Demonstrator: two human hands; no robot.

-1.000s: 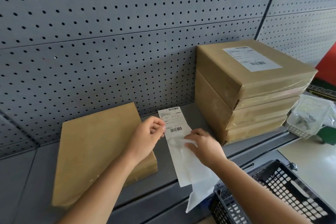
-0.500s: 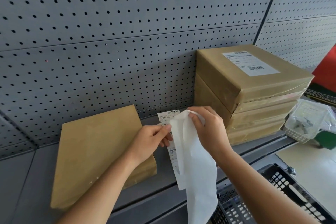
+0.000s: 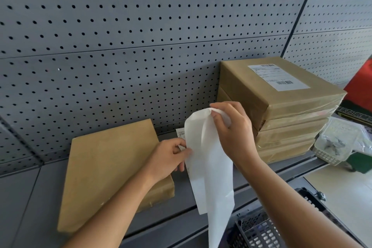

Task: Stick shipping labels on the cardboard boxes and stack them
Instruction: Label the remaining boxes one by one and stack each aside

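Observation:
A flat brown cardboard box [image 3: 108, 171] lies unlabelled on the grey shelf at the left. At the right stands a stack of several brown boxes [image 3: 281, 119]; the top one carries a white shipping label [image 3: 278, 76]. Between them, my left hand [image 3: 169, 157] pinches the edge of a shipping label [image 3: 180, 133], mostly hidden behind the white backing paper [image 3: 209, 169]. My right hand [image 3: 233, 133] grips the backing paper's top end and holds it lifted off the label; the paper hangs down past the shelf's front edge.
A grey pegboard wall [image 3: 120, 46] backs the shelf [image 3: 20, 207]. A black plastic basket [image 3: 261, 229] sits below the shelf at the lower right. A clear plastic tray [image 3: 338, 145] with small parts stands right of the stack.
My right hand has lifted the backing paper up and away from the label, from lying flat on the shelf to hanging raised. My left hand keeps holding the label's edge.

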